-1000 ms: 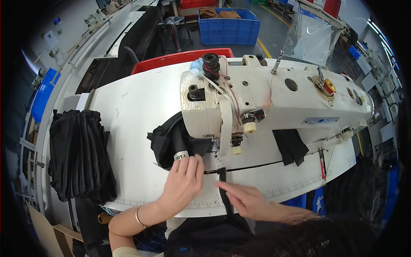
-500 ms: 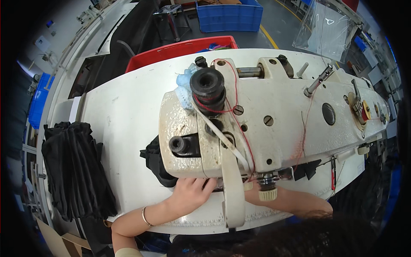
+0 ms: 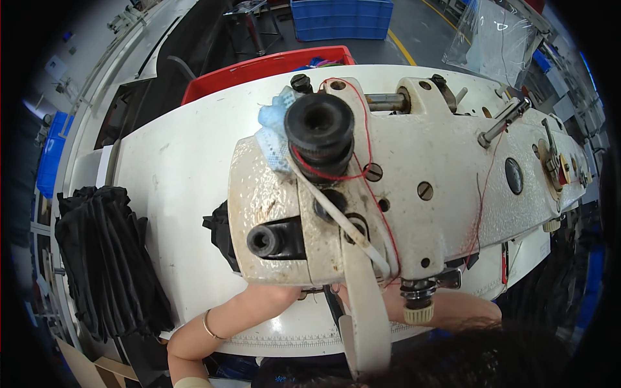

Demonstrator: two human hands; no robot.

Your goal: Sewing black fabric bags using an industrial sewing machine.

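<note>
A cream-coloured sewing machine [image 3: 414, 155] fills the middle, its head hiding most of both hands. My left hand [image 3: 283, 295] reaches under the machine head from the front, its fingers hidden. Behind the thread tensioner and a pale upright arm [image 3: 367, 317], my right hand [image 3: 344, 296] shows only as a sliver of skin; its fingers are hidden too. A bunched piece of black fabric [image 3: 222, 234] sticks out left of the machine head. Whether either hand touches it cannot be seen. Red thread [image 3: 369, 139] runs over the machine top.
A thick stack of black fabric pieces [image 3: 110, 258] hangs at the left edge of the white table [image 3: 168, 181]. Beyond the far edge stand a red bin [image 3: 259, 66] and a blue crate [image 3: 343, 21]. Red-handled scissors or a similar tool [image 3: 504, 264] lie at the right.
My left hand has moved farther under the machine head, so its fingers no longer show. The machine appears larger and slightly shifted as the head view moved. Less of the black fabric shows.
</note>
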